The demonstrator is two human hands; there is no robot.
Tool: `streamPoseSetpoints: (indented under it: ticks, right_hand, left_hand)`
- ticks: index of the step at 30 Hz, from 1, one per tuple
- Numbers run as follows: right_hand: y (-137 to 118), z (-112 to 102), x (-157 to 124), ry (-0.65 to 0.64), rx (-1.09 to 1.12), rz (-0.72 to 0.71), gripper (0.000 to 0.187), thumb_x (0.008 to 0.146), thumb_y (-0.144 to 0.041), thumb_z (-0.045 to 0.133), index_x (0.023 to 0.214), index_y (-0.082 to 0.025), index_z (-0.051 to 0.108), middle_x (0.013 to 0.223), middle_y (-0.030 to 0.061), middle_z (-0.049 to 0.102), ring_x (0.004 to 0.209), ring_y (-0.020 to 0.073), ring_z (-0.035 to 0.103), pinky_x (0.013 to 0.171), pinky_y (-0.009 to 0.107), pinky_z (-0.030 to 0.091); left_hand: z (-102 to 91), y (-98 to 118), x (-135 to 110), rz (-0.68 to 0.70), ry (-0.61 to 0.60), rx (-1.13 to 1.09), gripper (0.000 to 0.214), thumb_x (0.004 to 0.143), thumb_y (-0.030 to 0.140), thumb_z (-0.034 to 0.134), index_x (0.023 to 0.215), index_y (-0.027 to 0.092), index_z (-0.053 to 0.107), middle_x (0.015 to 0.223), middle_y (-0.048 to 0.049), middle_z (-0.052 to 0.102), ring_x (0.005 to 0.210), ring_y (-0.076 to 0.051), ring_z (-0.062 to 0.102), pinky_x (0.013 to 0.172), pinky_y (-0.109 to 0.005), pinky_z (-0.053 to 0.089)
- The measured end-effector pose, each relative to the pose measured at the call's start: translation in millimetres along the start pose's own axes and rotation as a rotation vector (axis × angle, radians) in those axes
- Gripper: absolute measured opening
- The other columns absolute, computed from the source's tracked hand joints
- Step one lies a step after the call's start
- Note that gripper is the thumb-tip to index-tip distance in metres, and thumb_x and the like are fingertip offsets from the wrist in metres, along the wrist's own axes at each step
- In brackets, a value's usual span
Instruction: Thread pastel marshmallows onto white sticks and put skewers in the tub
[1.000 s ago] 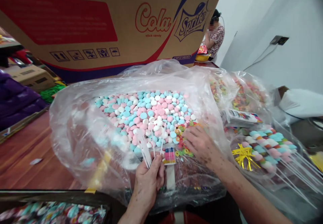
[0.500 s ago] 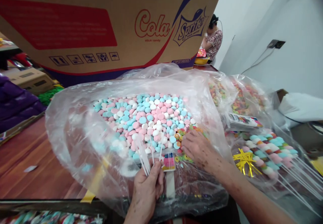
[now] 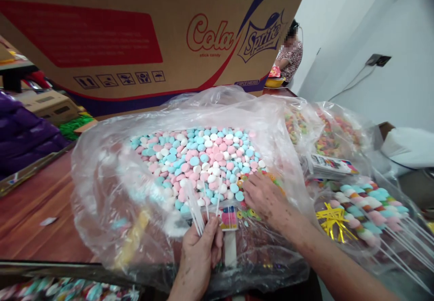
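Here's the big brown cardboard box printed Cola and Sprite (image 3: pixel 118 30), looming behind the wide, crinkled clear plastic bag (image 3: pixel 105 170), with a heap of round pink, blue and white candies (image 3: pixel 203 158) framed by that bag! Over the bag's near side, the bare left hand (image 3: pixel 200 251) is closed around thin white sticks (image 3: pixel 194 210), while the bare right hand (image 3: pixel 264 195) has curled fingers among small multicoloured ring candies (image 3: pixel 247 213) right of the bag's middle; whether it's pinching one, I can't tell!

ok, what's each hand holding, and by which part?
Left hand: thin, straight white sticks, gripped toward their lower ends. Right hand: at small, multicoloured ring-shaped candies, fingertips hidden; can't tell if it holds any.
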State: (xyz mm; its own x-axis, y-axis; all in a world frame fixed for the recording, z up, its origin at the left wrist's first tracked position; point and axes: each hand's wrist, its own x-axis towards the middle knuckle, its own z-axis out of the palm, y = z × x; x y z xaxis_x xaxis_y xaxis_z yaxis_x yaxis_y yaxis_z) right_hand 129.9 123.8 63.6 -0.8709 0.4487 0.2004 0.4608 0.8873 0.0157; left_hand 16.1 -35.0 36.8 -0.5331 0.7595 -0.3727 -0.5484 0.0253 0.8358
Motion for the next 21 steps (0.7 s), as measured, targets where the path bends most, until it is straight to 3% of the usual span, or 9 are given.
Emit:
streamPoseSetpoints:
  ticks: [5, 8, 11, 17, 21]
  right_hand:
    - [13.2, -8.7, -0.7, 0.045, 0.035, 0.062, 0.014, 0.089, -0.012, 0.052, 0.085, -0.018, 0.063, 0.084, 0.0072, 0.065, 0.082, 0.0231, 0.056, 0.075, 0.034, 0.041]
    - [19.6, -8.7, 0.3, 0.047, -0.095, 0.094, 0.017, 0.086, -0.007, 0.051, 0.089, -0.017, 0.064, 0.09, 0.0103, 0.065, 0.084, 0.0255, 0.054, 0.074, 0.036, 0.039]
    - [18.4, -6.7, 5.1, 0.025, -0.172, 0.061, 0.019, 0.083, -0.006, 0.054, 0.092, -0.019, 0.065, 0.094, 0.0107, 0.064, 0.087, 0.0266, 0.052, 0.072, 0.037, 0.038]
    - [9.4, 2.8, 24.7, -0.047, -0.119, -0.1, 0.01, 0.087, -0.012, 0.057, 0.086, -0.018, 0.065, 0.091, 0.0094, 0.062, 0.09, 0.0253, 0.051, 0.079, 0.037, 0.039]
    - [12.9, 11.3, 29.5, -0.065, -0.126, -0.114, 0.012, 0.088, -0.008, 0.055, 0.086, -0.017, 0.063, 0.09, 0.0082, 0.061, 0.088, 0.0236, 0.05, 0.081, 0.036, 0.039]
  left_hand:
    - [3.2, 2.9, -1.7, 0.008, 0.03, 0.025, 0.038, 0.072, 0.05, 0.077, 0.073, 0.017, 0.059, 0.044, 0.0084, 0.05, 0.026, -0.001, 0.03, 0.029, -0.013, 0.024]
    - [4.7, 4.3, -3.1, -0.001, 0.028, 0.025, 0.039, 0.071, 0.051, 0.077, 0.073, 0.017, 0.058, 0.043, 0.0086, 0.049, 0.026, -0.001, 0.029, 0.029, -0.014, 0.024]
    - [5.2, 4.8, -3.6, -0.001, 0.027, 0.033, 0.039, 0.071, 0.051, 0.077, 0.073, 0.017, 0.058, 0.043, 0.0086, 0.05, 0.026, -0.002, 0.03, 0.029, -0.014, 0.024]
    - [3.1, 2.0, -1.2, 0.017, 0.021, 0.023, 0.038, 0.073, 0.05, 0.076, 0.072, 0.017, 0.058, 0.043, 0.0086, 0.049, 0.026, -0.002, 0.03, 0.028, -0.013, 0.023]
    - [1.0, -0.3, -0.3, 0.027, 0.017, 0.008, 0.038, 0.073, 0.049, 0.077, 0.071, 0.016, 0.058, 0.043, 0.0084, 0.049, 0.026, -0.001, 0.029, 0.028, -0.013, 0.024]
